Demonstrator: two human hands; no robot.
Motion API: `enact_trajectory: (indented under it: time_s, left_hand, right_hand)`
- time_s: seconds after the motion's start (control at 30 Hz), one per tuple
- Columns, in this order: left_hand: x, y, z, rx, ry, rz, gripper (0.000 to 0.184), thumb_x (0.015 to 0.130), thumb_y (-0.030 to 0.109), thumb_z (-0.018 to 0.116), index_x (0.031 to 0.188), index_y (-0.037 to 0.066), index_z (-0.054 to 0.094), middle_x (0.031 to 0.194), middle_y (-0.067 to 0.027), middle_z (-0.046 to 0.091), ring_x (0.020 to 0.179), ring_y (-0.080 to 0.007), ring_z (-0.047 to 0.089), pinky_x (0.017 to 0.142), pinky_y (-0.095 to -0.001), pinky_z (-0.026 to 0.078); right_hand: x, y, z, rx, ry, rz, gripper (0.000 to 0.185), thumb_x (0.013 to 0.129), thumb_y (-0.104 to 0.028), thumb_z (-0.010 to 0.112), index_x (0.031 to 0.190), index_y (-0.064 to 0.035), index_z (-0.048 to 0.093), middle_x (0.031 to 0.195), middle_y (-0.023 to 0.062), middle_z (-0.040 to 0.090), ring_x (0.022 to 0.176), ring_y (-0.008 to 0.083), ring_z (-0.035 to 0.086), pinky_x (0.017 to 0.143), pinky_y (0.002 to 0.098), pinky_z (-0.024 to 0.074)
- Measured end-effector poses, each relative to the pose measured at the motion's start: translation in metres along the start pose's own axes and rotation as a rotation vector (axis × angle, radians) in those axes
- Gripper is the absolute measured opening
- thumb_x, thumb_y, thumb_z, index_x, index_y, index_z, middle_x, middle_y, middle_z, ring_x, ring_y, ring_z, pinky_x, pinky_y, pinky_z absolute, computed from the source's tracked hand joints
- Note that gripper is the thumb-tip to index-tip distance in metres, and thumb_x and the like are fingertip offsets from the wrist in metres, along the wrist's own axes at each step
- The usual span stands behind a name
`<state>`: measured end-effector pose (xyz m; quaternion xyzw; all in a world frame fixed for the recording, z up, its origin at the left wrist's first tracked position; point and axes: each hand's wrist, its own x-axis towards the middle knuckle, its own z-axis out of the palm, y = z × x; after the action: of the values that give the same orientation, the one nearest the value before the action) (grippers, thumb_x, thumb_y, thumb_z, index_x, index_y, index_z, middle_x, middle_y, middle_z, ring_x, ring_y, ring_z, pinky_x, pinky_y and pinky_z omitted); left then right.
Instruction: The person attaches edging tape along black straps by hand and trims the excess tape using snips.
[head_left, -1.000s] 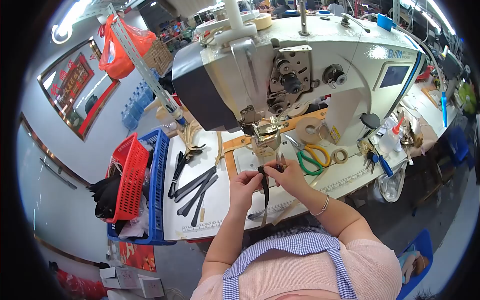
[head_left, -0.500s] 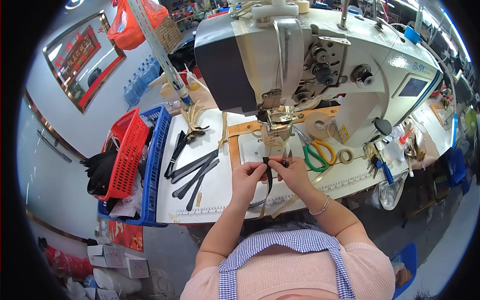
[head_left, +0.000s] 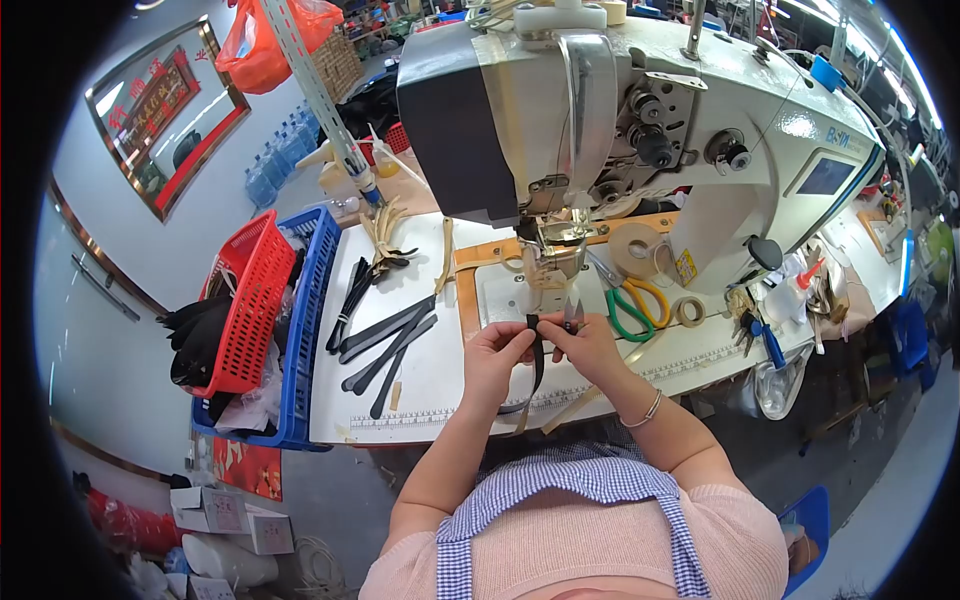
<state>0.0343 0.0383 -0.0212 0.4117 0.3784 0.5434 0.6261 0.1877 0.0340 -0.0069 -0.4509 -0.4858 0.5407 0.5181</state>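
A narrow black strap (head_left: 538, 368) is pinched at its upper end between both hands, just in front of the sewing machine's needle area (head_left: 548, 270). My left hand (head_left: 492, 358) grips the strap's left side with thumb and forefinger. From the other side, my right hand (head_left: 588, 348) pinches the same end, and thread snips (head_left: 573, 315) stick up from among its fingers, blades pointing away from me. Below the hands the strap hangs in a curve toward the table edge. Several dark straps (head_left: 392, 345) lie loosely crossed on the white table left of my hands.
Green-handled and yellow-handled scissors (head_left: 640, 308) lie right of the needle plate, near tape rolls (head_left: 637, 248). A ruler strip (head_left: 700, 362) runs along the front edge. At left stand a red basket (head_left: 245, 330) and a blue crate (head_left: 310, 370). A bundle of tan strips (head_left: 385, 238) lies behind.
The view has shifted slightly. Both hands keep their pinch on the strap in nearly the same place, and the snips' blades show a little more clearly.
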Motion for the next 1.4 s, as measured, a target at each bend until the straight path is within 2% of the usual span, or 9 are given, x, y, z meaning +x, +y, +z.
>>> enact_trajectory:
  time_s: [0.23,0.33,0.57,0.83,1.03,1.23,1.33,1.4]
  left_hand:
    - [-0.001,0.0,-0.006,-0.214,-0.064,-0.106,0.014,0.082,0.005,0.063,0.094,-0.001,0.059,0.085,-0.0078,0.063,0.069,-0.0121,0.059,0.063,-0.0238,0.05]
    - [-0.001,0.001,-0.005,-0.178,-0.061,-0.095,0.013,0.083,0.005,0.062,0.094,-0.001,0.058,0.085,-0.0076,0.063,0.069,-0.0124,0.059,0.063,-0.0244,0.05]
    - [-0.004,-0.005,-0.006,-0.189,-0.069,-0.072,0.012,0.082,0.005,0.062,0.092,-0.001,0.058,0.083,-0.0069,0.062,0.069,-0.0117,0.059,0.061,-0.0238,0.05]
    - [-0.005,-0.007,-0.007,-0.155,-0.013,-0.06,0.009,0.082,0.001,0.059,0.09,-0.001,0.057,0.081,-0.008,0.062,0.063,-0.0102,0.057,0.055,-0.021,0.048]
    - [-0.004,-0.011,-0.009,-0.18,-0.003,-0.067,0.007,0.082,0.001,0.059,0.089,-0.001,0.057,0.08,-0.0082,0.062,0.065,-0.0115,0.06,0.057,-0.0223,0.051]
    - [-0.004,-0.019,-0.012,-0.115,0.019,-0.008,0.008,0.082,0.002,0.061,0.089,0.0,0.058,0.08,-0.008,0.063,0.064,-0.0113,0.06,0.057,-0.0222,0.051]
    - [-0.008,-0.018,-0.007,0.065,0.067,0.064,0.01,0.081,0.004,0.063,0.089,0.0,0.059,0.078,-0.007,0.063,0.064,-0.0101,0.059,0.057,-0.0211,0.049]
    - [-0.011,-0.008,-0.001,0.073,0.082,0.115,0.011,0.08,0.004,0.064,0.089,0.0,0.06,0.076,-0.0062,0.063,0.064,-0.0094,0.058,0.057,-0.0205,0.047]
  right_hand:
    - [-0.001,-0.004,-0.007,0.028,-0.088,0.078,0.021,0.081,-0.018,0.065,0.092,-0.0007,0.067,0.071,0.0021,0.064,0.051,0.0076,0.055,0.045,0.0196,0.0377]
    - [-0.003,-0.003,-0.006,-0.035,-0.097,0.038,0.019,0.082,-0.015,0.064,0.094,-0.0006,0.066,0.075,0.005,0.065,0.051,0.0069,0.053,0.046,0.0172,0.0374]
    - [-0.002,-0.003,0.0,-0.045,-0.004,0.041,0.021,0.081,-0.016,0.063,0.093,0.0005,0.066,0.07,0.004,0.063,0.051,0.0086,0.055,0.046,0.0206,0.0425]
    - [-0.003,-0.006,0.003,-0.118,-0.046,0.052,0.022,0.081,-0.014,0.062,0.095,0.0016,0.065,0.066,0.0041,0.062,0.049,0.0096,0.055,0.045,0.0215,0.0434]
    - [0.001,0.004,0.001,-0.152,-0.085,0.038,0.023,0.081,-0.015,0.062,0.095,0.0021,0.065,0.066,0.0052,0.062,0.049,0.0101,0.056,0.046,0.0219,0.0445]
    - [-0.002,0.003,0.004,-0.188,-0.083,0.033,0.023,0.082,-0.016,0.063,0.095,0.0028,0.065,0.067,0.0048,0.062,0.048,0.0095,0.055,0.045,0.0224,0.0446]
    - [0.001,0.005,0.002,-0.158,-0.081,0.084,0.022,0.082,-0.018,0.063,0.093,0.0014,0.065,0.067,0.0036,0.062,0.049,0.0081,0.053,0.044,0.0221,0.0435]
    - [0.003,0.004,-0.002,-0.124,-0.102,0.078,0.02,0.083,-0.019,0.063,0.089,-0.0001,0.065,0.067,0.0028,0.062,0.05,0.0074,0.052,0.044,0.0209,0.0418]
